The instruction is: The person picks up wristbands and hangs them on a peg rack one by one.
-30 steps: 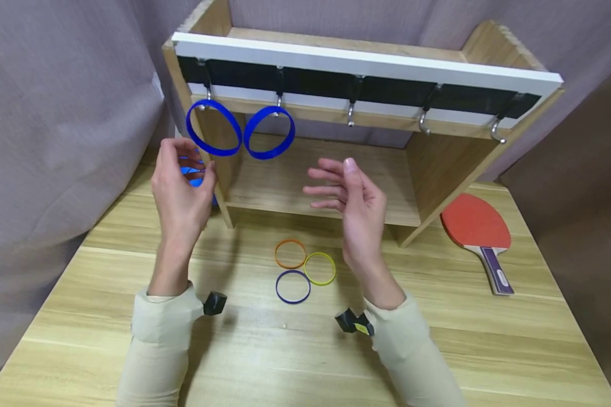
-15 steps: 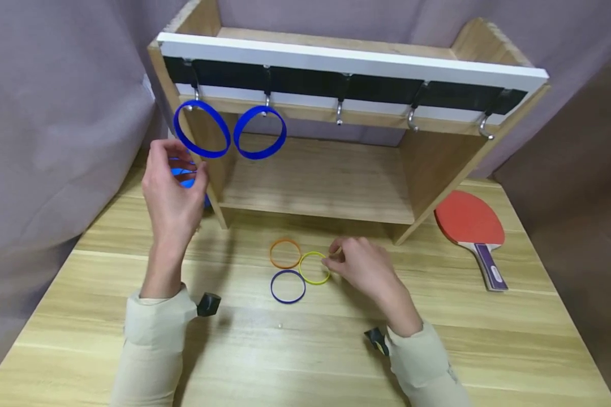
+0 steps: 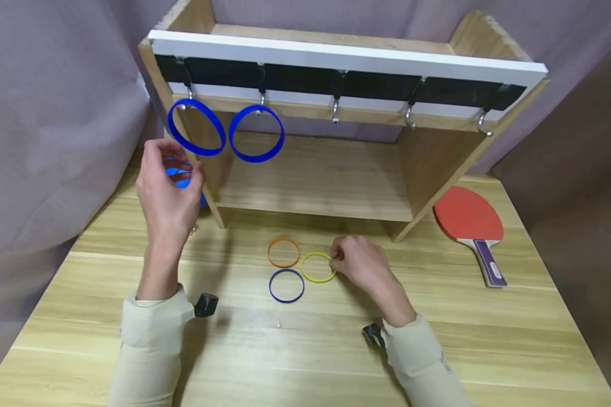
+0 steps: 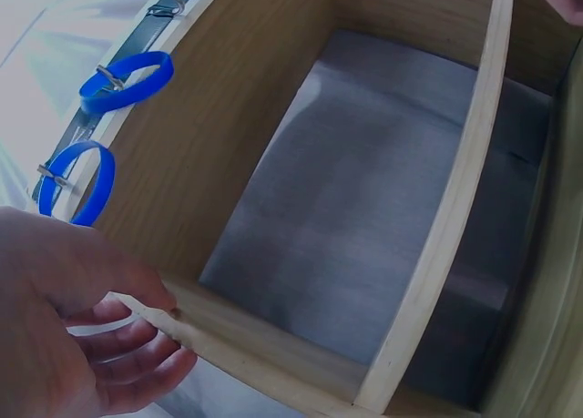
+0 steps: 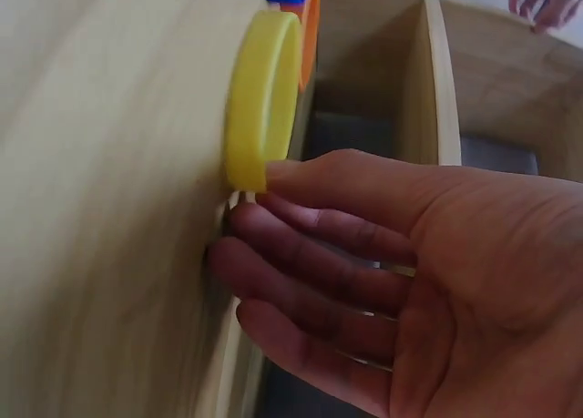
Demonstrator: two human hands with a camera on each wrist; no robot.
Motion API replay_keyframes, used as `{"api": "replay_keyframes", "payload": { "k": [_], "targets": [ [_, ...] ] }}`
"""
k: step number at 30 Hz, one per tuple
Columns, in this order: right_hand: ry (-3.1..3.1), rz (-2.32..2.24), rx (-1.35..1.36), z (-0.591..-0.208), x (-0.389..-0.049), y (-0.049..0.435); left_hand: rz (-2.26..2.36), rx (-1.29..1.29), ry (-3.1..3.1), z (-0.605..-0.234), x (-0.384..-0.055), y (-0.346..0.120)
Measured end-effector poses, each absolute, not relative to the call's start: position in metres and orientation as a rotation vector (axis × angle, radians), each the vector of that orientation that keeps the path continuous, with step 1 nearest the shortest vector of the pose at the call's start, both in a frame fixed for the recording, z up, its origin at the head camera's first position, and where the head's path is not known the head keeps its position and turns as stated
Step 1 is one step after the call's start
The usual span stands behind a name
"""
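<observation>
Left hand [image 3: 165, 198] curled round shelf side panel [image 3: 213, 198], presumably bracing it; right hand [image 3: 362, 264] has yellow band [image 5: 246, 108] in narrow pinch, likely by the nearest edge for easy access.

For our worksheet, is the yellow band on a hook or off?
Off: the right hand pinches the yellow band at the table.

No writing is readable; the pale label [image 3: 496, 270] on the paddle [image 3: 469, 215] handle [image 3: 484, 255] is too small to read
</observation>
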State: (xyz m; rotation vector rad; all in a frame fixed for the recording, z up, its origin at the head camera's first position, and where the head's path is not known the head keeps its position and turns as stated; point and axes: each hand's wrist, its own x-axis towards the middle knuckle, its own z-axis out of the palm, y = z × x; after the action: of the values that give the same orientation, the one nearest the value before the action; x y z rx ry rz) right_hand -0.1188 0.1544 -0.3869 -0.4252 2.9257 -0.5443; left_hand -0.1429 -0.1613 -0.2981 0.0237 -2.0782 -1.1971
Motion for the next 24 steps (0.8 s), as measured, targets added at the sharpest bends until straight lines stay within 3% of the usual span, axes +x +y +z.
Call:
{"api": "replay_keyframes", "payload": {
  "k": [6,15,24],
  "targets": [
    [2.918,-0.607,-0.389,-0.379,-0.122,0.166,-1.193,0.017,-2.078,-0.298,-0.143,-0.161],
    [2.879,-0.765,-0.747,-0.357,-0.115,0.169,-1.195,0.018,-2.079,-0.298,-0.143,-0.161],
    [2.786,-0.833,-0.803,-0.342,-0.106,0.168,-1.197,0.018,-2.078,-0.298,-0.143,-0.160]
  ]
}}
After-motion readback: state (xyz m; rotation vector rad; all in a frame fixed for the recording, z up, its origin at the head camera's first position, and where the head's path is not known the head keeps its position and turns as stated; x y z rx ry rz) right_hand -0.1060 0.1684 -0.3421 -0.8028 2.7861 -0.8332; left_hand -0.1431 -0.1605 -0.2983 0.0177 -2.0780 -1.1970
